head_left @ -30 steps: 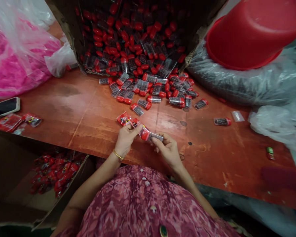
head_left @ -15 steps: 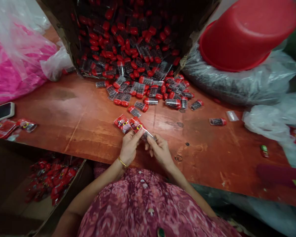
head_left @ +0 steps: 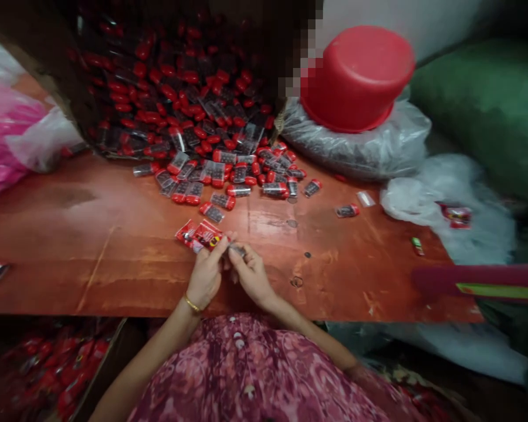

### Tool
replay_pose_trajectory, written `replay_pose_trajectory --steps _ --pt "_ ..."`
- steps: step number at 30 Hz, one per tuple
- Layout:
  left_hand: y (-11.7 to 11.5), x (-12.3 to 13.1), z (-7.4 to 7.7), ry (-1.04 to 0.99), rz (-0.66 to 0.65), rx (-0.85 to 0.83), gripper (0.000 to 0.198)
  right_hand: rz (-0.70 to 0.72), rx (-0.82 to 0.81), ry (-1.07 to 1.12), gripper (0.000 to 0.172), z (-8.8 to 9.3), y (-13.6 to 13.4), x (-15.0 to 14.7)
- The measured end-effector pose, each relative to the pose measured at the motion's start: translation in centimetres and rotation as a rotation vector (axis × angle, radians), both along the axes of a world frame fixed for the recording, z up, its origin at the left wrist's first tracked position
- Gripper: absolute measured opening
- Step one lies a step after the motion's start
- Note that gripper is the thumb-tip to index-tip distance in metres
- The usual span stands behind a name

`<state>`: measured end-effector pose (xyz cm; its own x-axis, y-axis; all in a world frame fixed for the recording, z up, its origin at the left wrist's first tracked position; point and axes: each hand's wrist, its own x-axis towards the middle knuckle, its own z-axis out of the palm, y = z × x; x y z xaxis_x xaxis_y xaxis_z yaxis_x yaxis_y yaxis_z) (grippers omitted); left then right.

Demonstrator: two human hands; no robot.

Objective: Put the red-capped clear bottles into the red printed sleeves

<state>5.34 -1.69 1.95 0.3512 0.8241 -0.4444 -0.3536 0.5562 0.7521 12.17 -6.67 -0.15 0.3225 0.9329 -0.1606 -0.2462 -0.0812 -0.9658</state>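
Note:
Both hands meet over the table's front part. My left hand is closed, thumb on top, on the edge of a red printed packet. A second red packet lies beside it to the left, partly overlapped; I cannot tell whether the hand holds it too. My right hand pinches a small clear plastic container with dark contents at the packet's right end. Fingers cover where container and packet meet. Just beyond lies a pile of red-capped clear containers holding dark beads.
An open cardboard box spills red-capped containers onto the orange-red table. A red tub sits on a filled plastic bag at back right. Below the front edge at left, another box holds red packets.
The view has swung to the right. Both hands have drawn closer together around the packet and the clear container, and less of the container shows.

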Motion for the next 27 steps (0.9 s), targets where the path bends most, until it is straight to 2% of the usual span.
replay_pose_trajectory --steps 5,8,10,14,16,18,24,27 --pt "-0.2 -0.4 -0.6 0.026 -0.019 0.063 0.039 0.024 0.025 -0.051 0.032 0.0 0.2 0.5" --pt "0.0 -0.8 -0.4 0.013 -0.083 0.039 0.039 0.161 0.041 0.023 0.033 -0.1 0.3 0.8" --pt "0.1 -1.0 -0.2 -0.011 -0.056 0.035 0.038 0.243 0.055 0.002 0.033 -0.1 0.2 1.1" --pt "0.0 -0.9 -0.1 -0.033 0.077 0.021 0.032 0.167 0.092 -0.268 0.025 -0.2 -0.6 1.5" --pt "-0.1 -0.8 -0.2 -0.045 0.062 -0.015 0.032 0.124 0.117 -0.398 0.023 -0.3 -0.9 1.6" --pt "-0.2 -0.9 -0.4 -0.045 0.017 -0.006 0.031 0.123 0.122 -0.434 0.022 -0.4 -1.0 1.7" --pt "0.5 -1.9 0.1 -0.021 -0.159 0.115 0.027 0.278 0.057 -0.077 0.029 0.5 -0.1 2.4" --pt "0.8 -2.0 0.6 -0.01 -0.094 0.092 0.027 0.341 0.054 0.011 0.039 1.1 0.2 2.6"
